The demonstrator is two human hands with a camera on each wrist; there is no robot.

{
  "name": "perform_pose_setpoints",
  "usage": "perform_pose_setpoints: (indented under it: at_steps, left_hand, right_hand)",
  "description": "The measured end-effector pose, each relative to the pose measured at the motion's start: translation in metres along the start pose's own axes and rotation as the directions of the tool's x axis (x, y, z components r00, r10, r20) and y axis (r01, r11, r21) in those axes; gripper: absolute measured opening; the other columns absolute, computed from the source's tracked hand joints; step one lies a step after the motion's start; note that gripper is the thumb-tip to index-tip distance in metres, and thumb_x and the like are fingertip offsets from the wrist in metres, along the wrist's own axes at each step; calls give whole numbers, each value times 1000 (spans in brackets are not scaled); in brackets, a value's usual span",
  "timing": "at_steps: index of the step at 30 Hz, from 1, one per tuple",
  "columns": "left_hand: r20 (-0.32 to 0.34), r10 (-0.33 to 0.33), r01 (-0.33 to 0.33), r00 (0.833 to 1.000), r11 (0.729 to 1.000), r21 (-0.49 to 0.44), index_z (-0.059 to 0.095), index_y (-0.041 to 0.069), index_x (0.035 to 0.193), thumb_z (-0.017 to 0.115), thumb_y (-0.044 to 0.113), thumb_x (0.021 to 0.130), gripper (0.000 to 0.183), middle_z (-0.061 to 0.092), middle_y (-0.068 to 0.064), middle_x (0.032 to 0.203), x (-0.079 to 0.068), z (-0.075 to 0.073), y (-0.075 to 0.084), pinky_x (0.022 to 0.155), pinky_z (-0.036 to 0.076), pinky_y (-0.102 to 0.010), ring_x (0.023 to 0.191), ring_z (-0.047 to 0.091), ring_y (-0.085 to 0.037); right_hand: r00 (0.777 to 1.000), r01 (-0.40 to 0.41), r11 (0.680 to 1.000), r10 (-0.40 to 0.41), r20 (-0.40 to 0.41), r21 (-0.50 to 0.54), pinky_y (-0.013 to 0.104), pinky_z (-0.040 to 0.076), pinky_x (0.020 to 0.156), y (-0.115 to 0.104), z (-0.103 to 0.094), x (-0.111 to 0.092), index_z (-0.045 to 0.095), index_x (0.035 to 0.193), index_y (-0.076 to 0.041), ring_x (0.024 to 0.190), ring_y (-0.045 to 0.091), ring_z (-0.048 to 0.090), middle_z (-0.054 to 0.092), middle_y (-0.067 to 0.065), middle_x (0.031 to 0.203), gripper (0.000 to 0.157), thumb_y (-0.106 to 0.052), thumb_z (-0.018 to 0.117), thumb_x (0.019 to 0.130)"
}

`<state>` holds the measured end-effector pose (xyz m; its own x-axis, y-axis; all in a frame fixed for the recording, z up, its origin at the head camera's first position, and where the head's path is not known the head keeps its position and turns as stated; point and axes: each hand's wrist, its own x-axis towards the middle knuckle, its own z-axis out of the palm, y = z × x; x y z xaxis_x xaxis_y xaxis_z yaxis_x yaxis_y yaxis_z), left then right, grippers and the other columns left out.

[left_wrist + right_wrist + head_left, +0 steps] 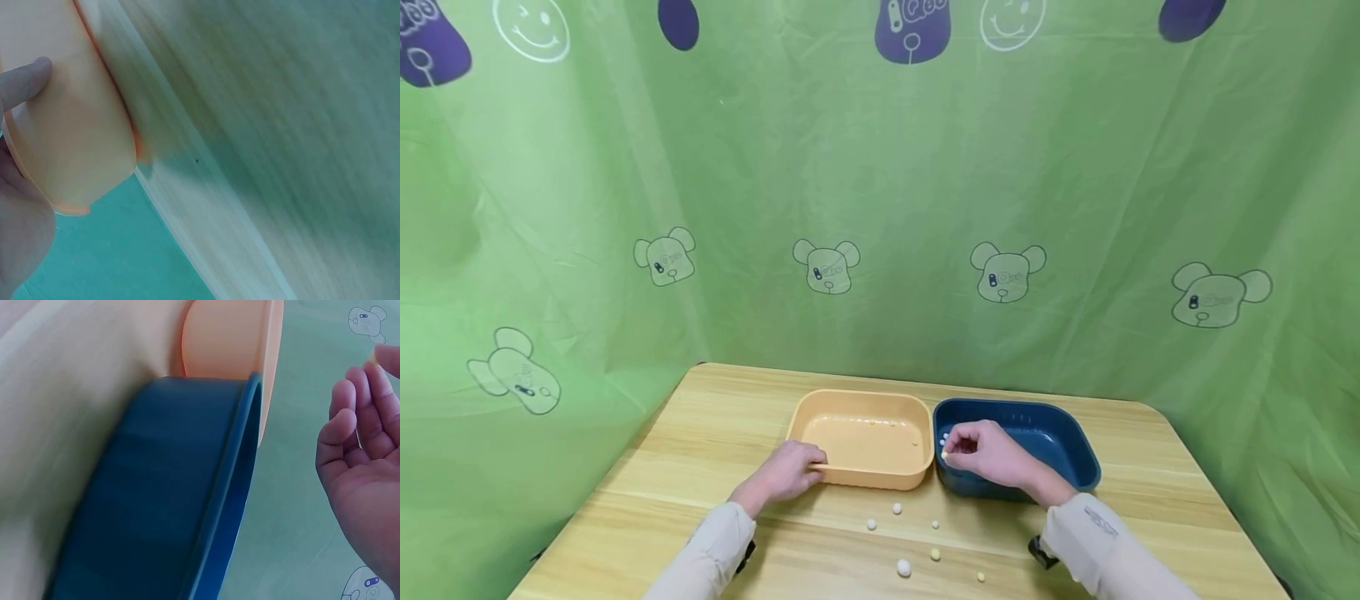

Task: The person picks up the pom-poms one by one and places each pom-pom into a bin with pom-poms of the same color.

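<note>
My left hand [786,472] grips the near-left rim of a shallow peach-orange plastic tub [861,479]. In the left wrist view its thumb [28,81] lies against the tub's wall. A few tiny pale balls lie on the tub's floor. Above the left end of a dark blue plastic tub [1078,454], my right hand [992,452] pinches a small yellowish ball [945,455] between thumb and fingertips. The right wrist view shows the ball [373,357] at the tips, with the other fingers partly bent. Small white balls [943,441] sit inside the blue tub, partly hidden by the hand.
Both tubs stand side by side on a wood-grain table [737,400]. Several loose balls lie in front of them, including a larger white ball [903,568] and a yellow ball [936,554]. A green printed curtain [895,183] hangs behind and at the sides.
</note>
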<state>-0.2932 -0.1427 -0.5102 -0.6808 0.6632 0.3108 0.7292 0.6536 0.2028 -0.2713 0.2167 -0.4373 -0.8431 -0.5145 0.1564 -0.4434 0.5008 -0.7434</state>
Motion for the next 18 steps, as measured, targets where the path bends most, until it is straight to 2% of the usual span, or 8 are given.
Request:
perform_pose_setpoints:
  at_steps: [8, 18]
  left_hand:
    - [1, 19, -19, 1000, 1000, 17, 55, 20, 71, 71, 15, 82, 20, 56, 14, 71, 2, 1, 0, 67, 43, -28, 64, 48, -3]
    - [10, 10, -11, 1000, 999, 34, 55, 20, 71, 71, 17, 82, 21, 56, 14, 71, 1, 3, -3, 68, 42, -30, 65, 49, -4]
  right_hand:
    - [1000, 1, 1000, -1, 2, -5, 25, 46, 63, -2, 1, 10, 66, 84, -7, 70, 12, 53, 58, -3, 75, 4, -9, 70, 83]
    - [1000, -8, 1000, 8, 25, 16, 25, 46, 64, -10, 6, 27, 66, 84, -6, 72, 15, 53, 58, 1, 77, 5, -10, 69, 85]
